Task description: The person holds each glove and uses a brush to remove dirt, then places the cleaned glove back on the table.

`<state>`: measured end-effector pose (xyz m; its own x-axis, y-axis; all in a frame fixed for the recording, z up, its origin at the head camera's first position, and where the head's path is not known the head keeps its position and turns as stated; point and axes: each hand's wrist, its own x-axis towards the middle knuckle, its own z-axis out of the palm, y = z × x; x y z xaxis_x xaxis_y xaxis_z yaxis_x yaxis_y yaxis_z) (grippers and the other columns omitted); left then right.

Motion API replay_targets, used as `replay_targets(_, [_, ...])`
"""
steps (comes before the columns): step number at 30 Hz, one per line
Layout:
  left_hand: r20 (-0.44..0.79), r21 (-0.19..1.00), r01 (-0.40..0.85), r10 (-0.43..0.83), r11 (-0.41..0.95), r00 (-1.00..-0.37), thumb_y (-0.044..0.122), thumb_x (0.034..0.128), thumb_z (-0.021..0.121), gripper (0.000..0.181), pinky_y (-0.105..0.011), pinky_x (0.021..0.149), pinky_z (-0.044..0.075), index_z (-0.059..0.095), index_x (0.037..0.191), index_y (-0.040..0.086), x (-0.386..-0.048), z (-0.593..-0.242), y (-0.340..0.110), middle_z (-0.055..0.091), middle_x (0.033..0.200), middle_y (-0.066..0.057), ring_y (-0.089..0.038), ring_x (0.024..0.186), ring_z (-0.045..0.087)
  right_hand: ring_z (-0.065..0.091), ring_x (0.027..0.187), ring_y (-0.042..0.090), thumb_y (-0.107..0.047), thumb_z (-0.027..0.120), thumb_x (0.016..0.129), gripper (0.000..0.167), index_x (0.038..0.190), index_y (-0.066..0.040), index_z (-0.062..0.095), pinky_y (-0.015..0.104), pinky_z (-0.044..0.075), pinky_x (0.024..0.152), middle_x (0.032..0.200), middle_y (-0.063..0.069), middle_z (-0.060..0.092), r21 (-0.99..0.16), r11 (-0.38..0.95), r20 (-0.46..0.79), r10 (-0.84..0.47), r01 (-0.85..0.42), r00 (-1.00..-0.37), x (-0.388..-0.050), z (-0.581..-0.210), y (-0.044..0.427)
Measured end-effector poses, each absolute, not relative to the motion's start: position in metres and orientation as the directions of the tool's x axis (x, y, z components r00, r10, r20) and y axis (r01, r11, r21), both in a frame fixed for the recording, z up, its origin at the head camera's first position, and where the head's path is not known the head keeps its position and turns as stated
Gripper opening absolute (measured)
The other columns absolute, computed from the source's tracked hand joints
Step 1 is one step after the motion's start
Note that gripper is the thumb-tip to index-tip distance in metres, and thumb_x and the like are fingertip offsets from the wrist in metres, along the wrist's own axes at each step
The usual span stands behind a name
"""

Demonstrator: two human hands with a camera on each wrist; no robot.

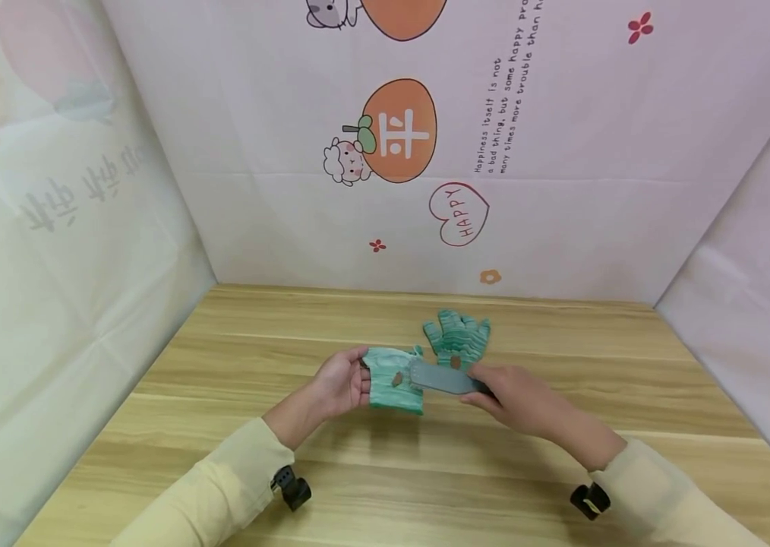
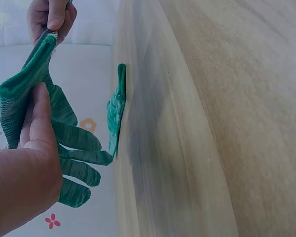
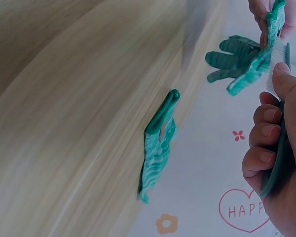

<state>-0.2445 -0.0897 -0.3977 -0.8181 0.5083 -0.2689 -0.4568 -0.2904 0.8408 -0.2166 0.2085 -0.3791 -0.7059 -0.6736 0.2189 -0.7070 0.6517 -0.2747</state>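
My left hand (image 1: 340, 382) holds a green striped knit glove (image 1: 388, 396) up off the table, its fingers against one side. A brown stain shows on the glove's upper face. In the left wrist view the glove's fingers (image 2: 79, 148) hang down beyond that hand. My right hand (image 1: 511, 395) grips a grey brush (image 1: 443, 377) by its dark handle. The brush's pale bristles (image 3: 277, 66) touch the held glove in the right wrist view. A second green glove (image 1: 462, 334), also with a brown spot, lies on the table just behind the brush.
The wood-grain table (image 1: 276, 319) is bounded by a printed white cloth at the back (image 1: 276, 213) and plain-looking cloth at both sides. A dark camera strap sits on each wrist (image 1: 292, 490).
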Motion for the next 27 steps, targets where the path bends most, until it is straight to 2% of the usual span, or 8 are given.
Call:
replay_targets(5, [-0.264,0.846,-0.454,0.520,-0.280,-0.813,0.031,0.1078,0.015,0.042,-0.031,0.073,0.054,0.047,0.101,0.004,-0.245,-0.399,-0.091,0.066,0.082,-0.005,-0.014,0.078,0.066,0.036,0.055,0.002,-0.031,0.060,0.098,0.021,0.086,-0.017,0.050,0.021,0.033,0.050,0.066,-0.012,0.041,-0.273,0.666,0.218,-0.660,-0.694,-0.719,-0.219,-0.378,0.210])
replay_targets(7, [-0.266,0.846,-0.457,0.527,-0.274,-0.807,0.031,0.1079,0.016,0.040,-0.029,0.071,0.052,0.045,0.098,0.005,-0.245,-0.399,-0.089,0.062,0.079,-0.003,-0.012,0.073,0.061,0.043,0.059,0.002,-0.033,0.060,0.098,0.021,0.093,-0.013,0.057,0.022,0.039,0.052,0.071,-0.010,0.051,-0.242,0.671,0.229,-0.662,-0.701,-0.713,-0.220,-0.375,0.206])
replay_targets(11, [-0.259,0.846,-0.461,0.550,-0.267,-0.794,0.031,0.1079,0.018,0.036,-0.025,0.065,0.045,0.040,0.091,0.009,-0.243,-0.400,-0.083,0.050,0.071,0.000,-0.010,0.063,0.046,0.045,0.060,0.003,-0.034,0.061,0.097,0.025,0.104,-0.009,0.059,0.023,0.041,0.054,0.074,-0.009,0.053,-0.180,0.663,0.245,-0.685,-0.727,-0.686,-0.221,-0.369,0.193])
replay_targets(12, [-0.257,0.846,-0.462,0.556,-0.265,-0.791,0.031,0.1079,0.018,0.036,-0.025,0.065,0.044,0.040,0.090,0.009,-0.243,-0.400,-0.082,0.050,0.070,0.000,-0.010,0.063,0.046,0.044,0.059,0.003,-0.033,0.062,0.097,0.027,0.106,-0.008,0.059,0.023,0.040,0.054,0.074,-0.009,0.052,-0.170,0.655,0.249,-0.694,-0.736,-0.676,-0.221,-0.367,0.189])
replay_targets(14, [-0.251,0.846,-0.462,0.566,-0.266,-0.785,0.031,0.1079,0.019,0.036,-0.024,0.062,0.041,0.041,0.088,0.010,-0.242,-0.401,-0.080,0.046,0.068,0.001,-0.010,0.061,0.041,0.037,0.055,0.004,-0.030,0.064,0.096,0.022,0.100,-0.011,0.056,0.022,0.035,0.052,0.068,-0.011,0.042,-0.166,0.640,0.248,-0.710,-0.751,-0.660,-0.223,-0.366,0.183])
replay_targets(18, [-0.249,0.849,-0.462,0.576,-0.258,-0.779,0.032,0.1077,0.019,0.040,-0.025,0.064,0.045,0.046,0.088,0.011,-0.242,-0.401,-0.080,0.052,0.070,0.001,-0.010,0.063,0.048,0.036,0.055,0.003,-0.028,0.064,0.096,0.022,0.102,-0.008,0.057,0.021,0.034,0.052,0.067,-0.012,0.042,-0.181,0.610,0.249,-0.730,-0.771,-0.636,-0.225,-0.367,0.175])
replay_targets(23, [-0.247,0.845,-0.461,0.568,-0.269,-0.785,0.032,0.1078,0.020,0.036,-0.028,0.065,0.048,0.043,0.090,0.010,-0.242,-0.401,-0.083,0.053,0.073,-0.001,-0.011,0.066,0.052,0.036,0.053,0.002,-0.028,0.063,0.096,0.022,0.100,-0.008,0.057,0.021,0.034,0.050,0.067,-0.012,0.043,-0.189,0.594,0.259,-0.738,-0.782,-0.623,-0.227,-0.373,0.177])
replay_targets(27, [-0.243,0.840,-0.457,0.551,-0.292,-0.798,0.031,0.1077,0.020,0.034,-0.026,0.064,0.045,0.041,0.090,0.010,-0.243,-0.401,-0.087,0.048,0.069,0.000,-0.010,0.062,0.046,0.035,0.053,0.002,-0.028,0.065,0.095,0.020,0.097,-0.010,0.057,0.021,0.033,0.050,0.065,-0.012,0.042,-0.184,0.608,0.272,-0.723,-0.772,-0.634,-0.226,-0.376,0.183])
